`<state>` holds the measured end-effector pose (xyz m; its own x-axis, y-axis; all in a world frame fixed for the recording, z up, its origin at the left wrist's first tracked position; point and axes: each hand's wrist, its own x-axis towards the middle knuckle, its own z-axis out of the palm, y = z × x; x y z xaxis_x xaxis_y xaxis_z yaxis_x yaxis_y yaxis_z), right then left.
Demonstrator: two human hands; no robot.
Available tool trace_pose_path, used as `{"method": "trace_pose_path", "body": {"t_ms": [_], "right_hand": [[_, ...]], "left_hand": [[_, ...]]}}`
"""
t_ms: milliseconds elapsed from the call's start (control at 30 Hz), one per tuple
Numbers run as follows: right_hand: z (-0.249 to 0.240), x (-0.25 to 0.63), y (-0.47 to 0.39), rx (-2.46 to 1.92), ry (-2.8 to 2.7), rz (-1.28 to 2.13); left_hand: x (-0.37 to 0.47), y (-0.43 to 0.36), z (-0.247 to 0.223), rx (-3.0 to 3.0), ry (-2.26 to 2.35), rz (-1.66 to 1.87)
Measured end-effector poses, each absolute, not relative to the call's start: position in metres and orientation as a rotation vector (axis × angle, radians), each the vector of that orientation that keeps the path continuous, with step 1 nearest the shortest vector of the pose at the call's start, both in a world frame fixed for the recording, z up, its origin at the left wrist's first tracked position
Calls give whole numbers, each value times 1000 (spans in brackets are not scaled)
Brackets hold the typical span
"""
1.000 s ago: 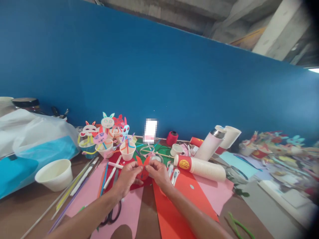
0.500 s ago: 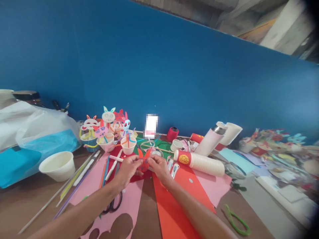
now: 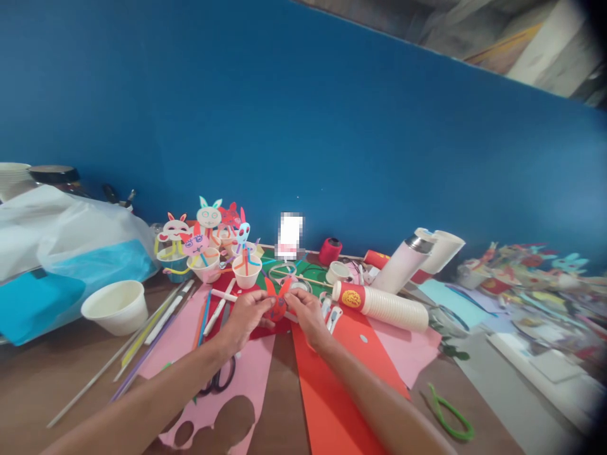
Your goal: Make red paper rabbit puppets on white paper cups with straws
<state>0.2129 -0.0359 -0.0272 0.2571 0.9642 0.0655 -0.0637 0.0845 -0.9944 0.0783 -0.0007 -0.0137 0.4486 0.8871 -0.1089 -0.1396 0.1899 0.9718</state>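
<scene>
At the far left, a white paper bowl stands beside several colored pipe cleaners lying at a slant. Next, paper cups bearing animal-faced figures crowd just beyond the left hand, so a sweep that way could catch them. Nearer the person, the scissors' dark handle rests on a cut pink sheet.

The left hand pinches the near edge of a red paper animal face between thumb and forefinger. The face is held up between both hands, its pointed ears upward. It looks thin and very light, probably quick to crease, the narrow ears most of all; its broader sides seem the safer hold. The right hand pinches the opposite side by the ear, thumb against forefinger.

Toward the right, the flat orange-red sheet leaves low, easier room, while the stacked paper cups limit sideways travel.
</scene>
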Motion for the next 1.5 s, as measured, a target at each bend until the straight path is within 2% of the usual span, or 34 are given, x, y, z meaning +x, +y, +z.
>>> {"method": "trace_pose_path", "body": {"t_ms": [933, 1300, 1500], "right_hand": [[-30, 221, -35, -1239, -1093, 741], [-28, 220, -36, -1262, -1077, 763], [-22, 217, -38, -1266, -1108, 808]], "left_hand": [[70, 13, -20, 1475, 1038, 736], [58, 11, -2, 2150, 1002, 911], [67, 9, 1, 1735, 962, 758]]}}
